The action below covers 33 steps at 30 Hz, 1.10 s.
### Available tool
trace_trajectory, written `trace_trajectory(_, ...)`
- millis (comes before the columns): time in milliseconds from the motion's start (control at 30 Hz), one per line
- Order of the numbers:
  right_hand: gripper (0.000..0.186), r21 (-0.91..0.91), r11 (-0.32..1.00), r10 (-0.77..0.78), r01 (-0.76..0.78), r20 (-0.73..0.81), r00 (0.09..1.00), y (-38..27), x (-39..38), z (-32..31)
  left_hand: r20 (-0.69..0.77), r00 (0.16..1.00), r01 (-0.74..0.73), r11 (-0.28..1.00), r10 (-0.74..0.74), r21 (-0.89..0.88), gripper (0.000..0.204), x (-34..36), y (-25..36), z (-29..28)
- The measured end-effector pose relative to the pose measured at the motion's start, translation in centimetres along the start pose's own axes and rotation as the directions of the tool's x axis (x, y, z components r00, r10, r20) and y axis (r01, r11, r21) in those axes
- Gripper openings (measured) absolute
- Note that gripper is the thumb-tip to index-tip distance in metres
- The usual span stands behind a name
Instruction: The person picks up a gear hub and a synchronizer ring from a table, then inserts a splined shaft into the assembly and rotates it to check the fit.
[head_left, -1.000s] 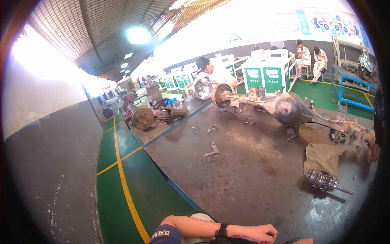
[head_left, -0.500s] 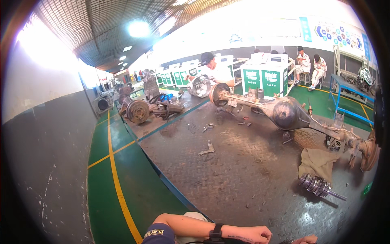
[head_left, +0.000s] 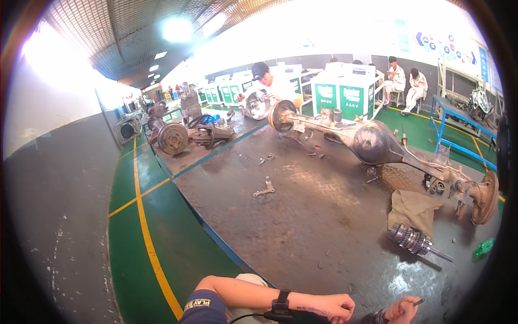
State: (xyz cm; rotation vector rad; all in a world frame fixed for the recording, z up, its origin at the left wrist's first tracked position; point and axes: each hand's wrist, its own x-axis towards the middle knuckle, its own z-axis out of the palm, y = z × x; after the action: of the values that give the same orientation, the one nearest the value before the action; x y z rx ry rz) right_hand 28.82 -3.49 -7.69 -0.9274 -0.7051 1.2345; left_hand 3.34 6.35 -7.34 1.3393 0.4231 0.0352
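Observation:
My left hand (head_left: 338,308), with a dark watch on its wrist, is at the lower edge with its fingers curled down; whatever they hold, if anything, is hidden. To its right my right hand (head_left: 402,311) is closed around a thin dark metal rod (head_left: 420,302), whose tip sticks out past the fingers. Between the two hands shows a ribbed, gear-like metal part (head_left: 376,317), partly cut off by the frame; I cannot tell if it is one piece with the rod. Ahead on the right, a gear shaft (head_left: 413,239) lies beside a tan cloth (head_left: 413,210).
A rusty axle housing (head_left: 372,141) spans the far right of the metal-topped table (head_left: 302,232). A small metal lever (head_left: 264,187), loose bolts and a green object (head_left: 484,247) lie about. At the far side a person (head_left: 264,86) handles a metal casing (head_left: 256,106).
The view has shifted slightly, moving the scene left and up. My right hand has come further into view with the rod, and the gear-like part now shows more.

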Motion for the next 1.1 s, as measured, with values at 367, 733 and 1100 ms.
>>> trace_trajectory(367,0.024,-0.026,0.978,0.202,-0.209,-0.161,0.966,-1.2,1.6,3.8,0.012,0.999,-0.043,0.998,0.043,0.052,0.022,0.4,-0.9,-0.2)
trace_trajectory(733,0.027,-0.619,0.778,0.029,0.108,0.207,0.978,1.3,0.1,4.4,0.005,0.999,-0.046,0.997,0.046,0.059,0.021,0.2,-0.4,-0.1)
trace_trajectory(1100,0.025,-0.612,0.576,-0.209,0.541,0.529,0.822,-1.4,-2.2,5.8,-0.011,0.999,-0.040,0.998,0.041,0.037,0.021,-0.5,-0.5,-0.3)
